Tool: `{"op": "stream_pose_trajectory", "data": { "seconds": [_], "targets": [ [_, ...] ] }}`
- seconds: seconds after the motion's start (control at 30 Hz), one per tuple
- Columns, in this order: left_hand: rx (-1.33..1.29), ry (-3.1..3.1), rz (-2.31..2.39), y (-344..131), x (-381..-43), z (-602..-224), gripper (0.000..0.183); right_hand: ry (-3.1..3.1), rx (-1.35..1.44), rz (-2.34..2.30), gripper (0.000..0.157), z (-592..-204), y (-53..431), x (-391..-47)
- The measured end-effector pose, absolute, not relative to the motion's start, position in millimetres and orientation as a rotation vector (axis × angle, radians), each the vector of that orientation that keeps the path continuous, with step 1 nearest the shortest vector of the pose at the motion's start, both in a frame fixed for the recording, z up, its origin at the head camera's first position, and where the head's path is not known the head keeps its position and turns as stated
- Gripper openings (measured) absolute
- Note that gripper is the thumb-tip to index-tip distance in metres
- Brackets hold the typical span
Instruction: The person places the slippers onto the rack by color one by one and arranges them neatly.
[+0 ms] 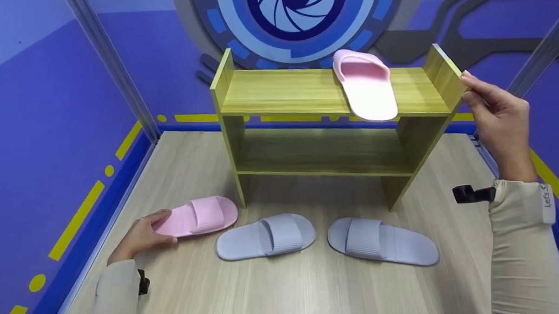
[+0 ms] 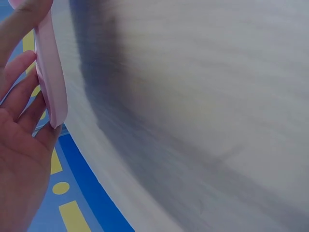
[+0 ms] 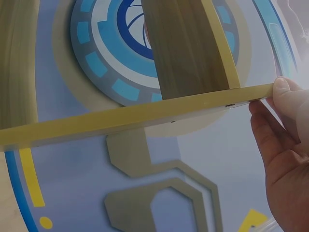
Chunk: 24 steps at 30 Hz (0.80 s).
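At the left in the head view, my left hand grips the heel end of a pink slipper, its toe pointing right toward the shelf. The left wrist view shows the slipper's edge between thumb and fingers. My right hand pinches the upper front edge of the wooden shelf's right side panel. In the right wrist view, thumb and fingertips hold that panel's end from both sides. The other pink slipper lies on the top board, its heel overhanging the front edge.
Two grey slippers, one left and one right, lie on the wood-grain surface before the shelf, toes facing each other. The shelf's lower board sits under the top one. Blue printed walls stand at the left, back and right.
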<state>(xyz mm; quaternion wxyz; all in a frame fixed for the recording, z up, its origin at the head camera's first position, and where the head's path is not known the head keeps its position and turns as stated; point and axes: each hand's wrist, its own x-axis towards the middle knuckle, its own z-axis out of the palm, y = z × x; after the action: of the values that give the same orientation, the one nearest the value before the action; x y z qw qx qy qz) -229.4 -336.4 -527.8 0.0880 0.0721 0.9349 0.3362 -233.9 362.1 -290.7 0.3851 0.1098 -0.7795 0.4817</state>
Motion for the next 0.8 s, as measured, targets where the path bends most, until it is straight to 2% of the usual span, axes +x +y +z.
{"op": "stream_pose_trajectory", "data": {
  "seconds": [0.8],
  "targets": [
    [0.321, 2.789, 1.014, -327, -224, -506, 0.082, -1.923, 0.262, 1.298, 0.026, -291, 359, -235]
  ]
}}
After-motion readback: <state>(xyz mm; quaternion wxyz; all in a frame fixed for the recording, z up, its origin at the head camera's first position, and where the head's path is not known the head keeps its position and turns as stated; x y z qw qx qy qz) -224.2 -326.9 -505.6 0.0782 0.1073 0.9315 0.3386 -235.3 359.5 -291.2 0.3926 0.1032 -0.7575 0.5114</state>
